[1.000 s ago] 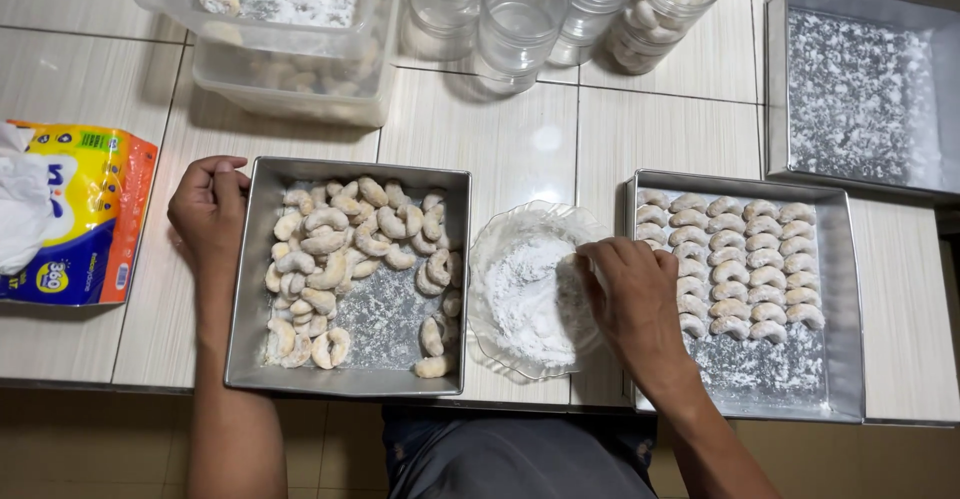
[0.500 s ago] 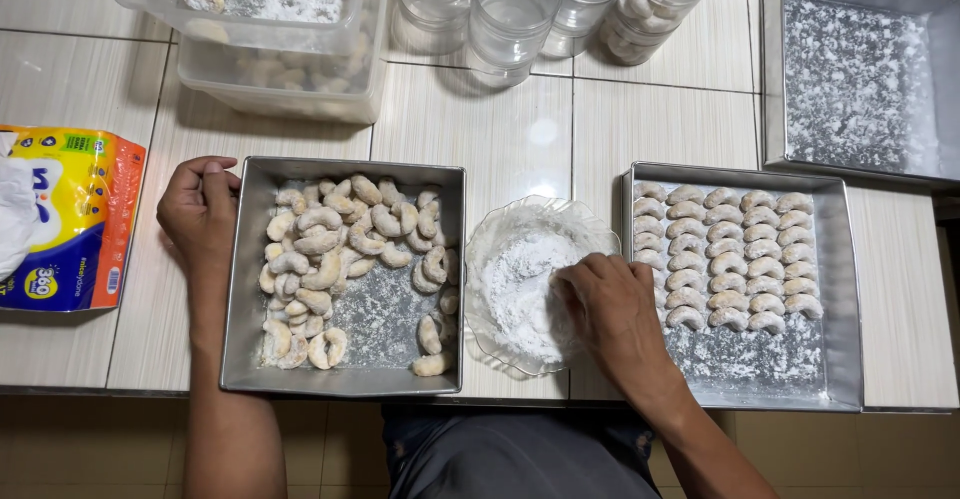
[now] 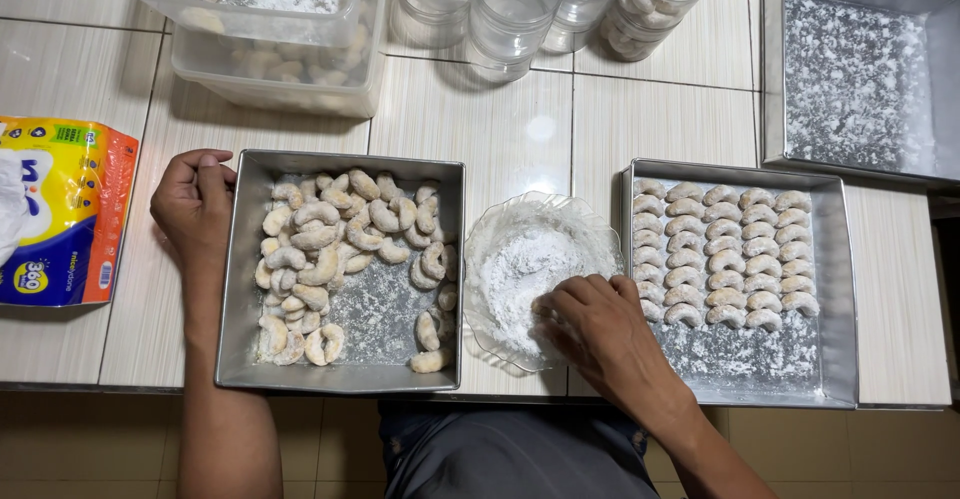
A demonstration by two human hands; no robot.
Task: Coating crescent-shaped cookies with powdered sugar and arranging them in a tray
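Currently right hand (image 3: 600,324), fingers curled together, works in sugar bowl (image 3: 535,269); left hand (image 3: 195,204) loosely curled beside cookie tray (image 3: 340,379). Coat evenly, gently.

Overhead view under even, moderately bright indoor light with a warm cast. A soft specular patch lies on the glossy tiled counter (image 3: 520,124) just behind the glass bowl (image 3: 540,279), indicating a source above. Shadows are short and diffuse: a dark band falls in front of the stacked plastic tubs (image 3: 275,54) near the counter's back edge, and a narrow one along the left hand (image 3: 195,204). The metal trays (image 3: 245,289) show dull sheen rather than hard glare. Focus is sharp across the counter; the right hand (image 3: 600,324) in the bowl is slightly soft. The area below the counter's front edge is dim. Straight tile joints bow mildly toward the corners.
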